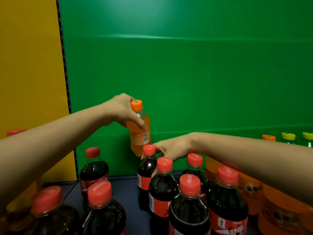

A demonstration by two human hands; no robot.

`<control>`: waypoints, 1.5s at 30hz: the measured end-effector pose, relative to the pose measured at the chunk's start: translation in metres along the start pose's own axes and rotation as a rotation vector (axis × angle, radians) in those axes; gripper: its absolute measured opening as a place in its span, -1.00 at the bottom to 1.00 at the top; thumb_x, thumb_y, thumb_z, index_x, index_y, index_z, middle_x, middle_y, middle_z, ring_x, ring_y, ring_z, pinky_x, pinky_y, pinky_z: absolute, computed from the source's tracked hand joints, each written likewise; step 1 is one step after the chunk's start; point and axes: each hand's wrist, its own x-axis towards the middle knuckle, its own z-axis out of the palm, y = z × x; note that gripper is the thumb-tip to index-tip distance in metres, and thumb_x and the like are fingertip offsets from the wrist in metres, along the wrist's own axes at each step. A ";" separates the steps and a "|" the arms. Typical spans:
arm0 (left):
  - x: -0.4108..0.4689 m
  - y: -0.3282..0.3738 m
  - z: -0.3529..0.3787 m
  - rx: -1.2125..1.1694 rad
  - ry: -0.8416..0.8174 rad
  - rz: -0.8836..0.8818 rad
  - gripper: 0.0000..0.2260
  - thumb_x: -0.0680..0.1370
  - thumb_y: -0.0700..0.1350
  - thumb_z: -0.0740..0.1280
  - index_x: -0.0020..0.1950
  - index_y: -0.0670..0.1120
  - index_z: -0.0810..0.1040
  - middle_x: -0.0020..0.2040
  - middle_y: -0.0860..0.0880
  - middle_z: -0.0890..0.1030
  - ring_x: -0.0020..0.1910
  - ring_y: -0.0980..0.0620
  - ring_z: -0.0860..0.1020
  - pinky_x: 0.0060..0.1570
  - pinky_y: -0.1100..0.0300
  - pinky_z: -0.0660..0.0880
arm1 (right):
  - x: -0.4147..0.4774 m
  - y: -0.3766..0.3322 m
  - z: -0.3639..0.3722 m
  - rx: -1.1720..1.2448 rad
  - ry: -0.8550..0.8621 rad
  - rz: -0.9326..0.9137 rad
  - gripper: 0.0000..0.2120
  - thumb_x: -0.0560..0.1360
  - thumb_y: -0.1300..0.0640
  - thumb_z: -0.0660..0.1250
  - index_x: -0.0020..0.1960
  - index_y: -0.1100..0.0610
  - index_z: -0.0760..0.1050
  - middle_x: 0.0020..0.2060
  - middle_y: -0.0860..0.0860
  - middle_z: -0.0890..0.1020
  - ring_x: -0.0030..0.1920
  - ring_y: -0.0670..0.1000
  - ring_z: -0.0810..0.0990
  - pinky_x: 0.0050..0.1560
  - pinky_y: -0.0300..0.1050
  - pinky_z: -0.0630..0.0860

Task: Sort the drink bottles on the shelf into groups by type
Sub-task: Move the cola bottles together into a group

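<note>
Green wall (186, 73) behind dark shelf (125, 185). Left grip (122, 111) curled round orange bottle (139, 133), held clear of shelf near wall. Right grip (174, 146) pinching cap of rear cola (146, 168), upright on shelf among other colas (188, 200).

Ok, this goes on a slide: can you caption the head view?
Left hand holds up an orange soda bottle; right hand grips a cola bottle by its top.

Black characters 美年 stand on the right orange bottle (253, 189), the rest hidden. The rear orange bottle (135, 146) bears a barcode label (146, 137), digits unreadable. White script on the red caps (190, 182) of the cola bottles (188, 216) is too blurred to read.
</note>
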 end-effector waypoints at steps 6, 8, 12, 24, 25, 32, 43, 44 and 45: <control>0.019 0.031 0.018 0.016 0.013 0.054 -0.66 0.17 -0.17 0.61 -0.33 -0.10 0.43 -0.37 -0.06 0.48 -0.36 0.01 0.46 -0.24 0.03 0.57 | -0.046 -0.011 -0.031 0.060 0.244 0.118 -0.67 0.53 0.22 0.26 0.28 0.23 0.39 0.01 0.00 0.52 -0.10 -0.15 0.51 0.00 -0.29 0.45; 0.025 0.041 0.029 0.030 -0.013 0.062 -0.66 0.17 -0.17 0.61 -0.32 -0.10 0.43 -0.36 -0.06 0.48 -0.38 0.03 0.45 -0.27 0.05 0.57 | -0.069 -0.012 -0.037 0.018 0.362 0.146 -0.74 0.54 0.22 0.24 0.22 0.23 0.45 -0.08 -0.02 0.54 -0.16 -0.16 0.52 -0.07 -0.31 0.47; 0.035 0.055 0.062 0.044 -0.141 0.081 -0.67 0.20 -0.17 0.60 -0.28 -0.09 0.44 -0.35 -0.02 0.50 -0.37 0.06 0.47 -0.38 0.16 0.51 | -0.130 -0.008 -0.043 -0.168 0.522 0.210 -0.83 0.53 0.17 0.26 0.11 0.14 0.51 -0.09 -0.01 0.61 -0.20 -0.19 0.55 -0.14 -0.33 0.51; 0.034 0.054 0.128 0.142 -0.501 0.093 -0.71 0.33 -0.31 0.49 -0.07 -0.13 0.45 -0.26 -0.02 0.51 -0.37 0.11 0.48 -0.43 0.29 0.49 | -0.261 0.011 -0.003 -0.532 0.597 0.367 -0.89 0.45 -0.11 0.26 -0.03 -0.27 0.47 -0.07 -0.37 0.57 -0.02 -0.37 0.54 0.03 -0.41 0.49; 0.034 0.052 0.130 0.149 -0.520 0.098 -0.73 0.34 -0.31 0.48 -0.08 -0.13 0.45 -0.25 -0.03 0.52 -0.36 0.10 0.48 -0.42 0.30 0.49 | -0.265 0.011 -0.001 -0.534 0.606 0.374 -0.89 0.44 -0.13 0.25 -0.04 -0.28 0.46 -0.06 -0.38 0.56 -0.01 -0.34 0.55 0.05 -0.37 0.50; 0.029 0.048 0.133 0.206 -0.583 0.164 -0.60 0.31 -0.18 0.54 0.03 -0.13 0.42 -0.07 -0.09 0.52 -0.13 0.01 0.48 -0.05 0.06 0.52 | -0.273 0.015 0.005 -0.591 0.612 0.374 -0.89 0.47 -0.12 0.24 -0.01 -0.28 0.44 -0.02 -0.38 0.54 0.04 -0.36 0.49 0.03 -0.46 0.45; 0.011 0.078 0.102 0.623 -0.462 0.185 -0.53 0.50 0.18 0.26 0.14 -0.20 0.49 0.12 -0.10 0.56 0.06 -0.08 0.51 0.04 0.17 0.42 | -0.261 0.011 0.000 -0.631 0.673 0.307 -0.80 0.51 -0.04 0.25 0.12 -0.12 0.51 0.04 -0.23 0.60 0.03 -0.25 0.54 0.04 -0.35 0.47; 0.003 0.081 0.093 0.662 -0.386 0.197 -0.53 0.52 0.18 0.23 0.16 -0.19 0.51 0.15 -0.12 0.58 0.09 -0.10 0.53 0.07 0.15 0.44 | -0.259 0.010 -0.001 -0.637 0.684 0.278 -0.81 0.51 -0.04 0.25 0.11 -0.12 0.51 0.03 -0.23 0.61 0.02 -0.26 0.54 -0.01 -0.41 0.45; -0.007 0.085 0.084 0.709 -0.290 0.212 -0.56 0.52 0.18 0.23 0.16 -0.15 0.51 0.16 -0.11 0.59 0.11 -0.10 0.54 0.06 0.14 0.45 | -0.256 0.009 -0.001 -0.633 0.694 0.243 -0.82 0.51 -0.03 0.26 0.10 -0.13 0.51 0.02 -0.24 0.61 0.01 -0.28 0.54 -0.06 -0.46 0.42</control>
